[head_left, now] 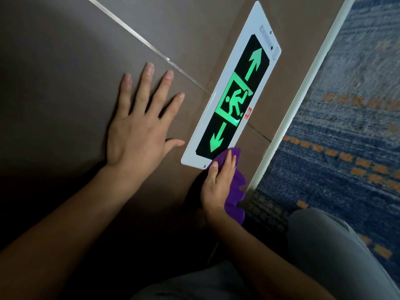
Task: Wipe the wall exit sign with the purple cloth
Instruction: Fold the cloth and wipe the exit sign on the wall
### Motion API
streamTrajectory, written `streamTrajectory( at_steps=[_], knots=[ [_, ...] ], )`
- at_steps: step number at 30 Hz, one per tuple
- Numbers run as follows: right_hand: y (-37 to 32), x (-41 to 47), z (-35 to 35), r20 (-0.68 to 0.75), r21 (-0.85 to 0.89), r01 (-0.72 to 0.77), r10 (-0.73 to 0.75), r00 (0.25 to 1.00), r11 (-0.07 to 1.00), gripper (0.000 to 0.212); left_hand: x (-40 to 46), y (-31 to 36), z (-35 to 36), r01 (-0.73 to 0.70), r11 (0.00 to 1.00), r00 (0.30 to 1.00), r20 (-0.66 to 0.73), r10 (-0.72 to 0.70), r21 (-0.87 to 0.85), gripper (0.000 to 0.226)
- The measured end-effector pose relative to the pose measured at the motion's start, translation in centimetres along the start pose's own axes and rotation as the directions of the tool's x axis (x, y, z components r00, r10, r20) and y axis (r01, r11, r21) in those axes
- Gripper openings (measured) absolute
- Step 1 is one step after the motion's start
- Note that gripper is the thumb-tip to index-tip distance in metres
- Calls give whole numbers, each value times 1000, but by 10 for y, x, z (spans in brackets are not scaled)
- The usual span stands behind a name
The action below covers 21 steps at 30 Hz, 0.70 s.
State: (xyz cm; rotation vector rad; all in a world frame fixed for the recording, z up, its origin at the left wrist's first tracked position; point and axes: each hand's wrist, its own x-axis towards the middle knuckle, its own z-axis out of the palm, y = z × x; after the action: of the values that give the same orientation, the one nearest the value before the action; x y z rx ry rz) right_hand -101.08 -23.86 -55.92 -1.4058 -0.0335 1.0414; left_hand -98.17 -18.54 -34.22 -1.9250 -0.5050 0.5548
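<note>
The exit sign (232,98) is a long white-framed panel fixed low on the brown wall, black inside with two glowing green arrows and a running figure. My right hand (218,185) presses the purple cloth (237,189) flat against the sign's near end, covering its corner below the lower arrow. The cloth bunches out under and beside my palm. My left hand (140,124) lies flat on the wall just left of the sign, fingers spread, holding nothing.
A thin metal strip (138,40) runs diagonally across the brown wall panels (65,72). A white skirting (303,94) borders the wall. Blue carpet with orange marks (350,137) lies to the right. My knee in grey trousers (329,252) is at the lower right.
</note>
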Motion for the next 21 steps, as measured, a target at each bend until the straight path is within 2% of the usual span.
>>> streamTrajectory(
  at_steps=[3, 6, 9, 11, 14, 16, 18, 19, 20, 21],
  knots=[
    [-18, -25, 0, 52, 113, -125, 120, 991, 986, 59, 0, 1, 0, -8, 1000, 1000, -8, 8, -10, 97],
    [-42, -50, 0, 181, 202, -245, 210, 961, 948, 69, 0, -1, 0, -4, 999, 1000, -17, 4, -31, 96],
    [-55, -76, -4, 253, 219, -185, 127, 959, 958, 73, -1, 0, -2, 1, 998, 1000, -12, -2, -62, 94],
    [-58, -85, -13, 261, 243, -153, 88, 961, 958, 73, -2, -1, -3, -14, 995, 1000, -27, 11, -99, 84],
    [-65, -77, -37, 275, 328, -154, 62, 960, 932, 67, -8, -5, 0, -63, 949, 982, -188, 4, -310, 56],
    [-73, -60, -57, 233, 391, -109, 16, 972, 914, 63, -16, -3, 2, -101, 838, 951, -301, -78, -536, 45],
    [-87, -38, -77, 182, 416, -47, -32, 983, 908, 58, -25, 5, -1, -79, 676, 931, -297, -213, -733, 39],
    [-97, -29, -86, 166, 420, -23, -52, 985, 907, 55, -30, 11, -4, -43, 547, 934, -228, -274, -836, 37],
    [-107, -23, -92, 153, 414, 12, -82, 985, 910, 55, -33, 18, -6, 18, 355, 947, -98, -307, -935, 34],
    [-115, -19, -96, 141, 394, 57, -121, 983, 917, 55, -34, 24, -12, 95, 101, 958, 63, -280, -990, 31]
  ],
)
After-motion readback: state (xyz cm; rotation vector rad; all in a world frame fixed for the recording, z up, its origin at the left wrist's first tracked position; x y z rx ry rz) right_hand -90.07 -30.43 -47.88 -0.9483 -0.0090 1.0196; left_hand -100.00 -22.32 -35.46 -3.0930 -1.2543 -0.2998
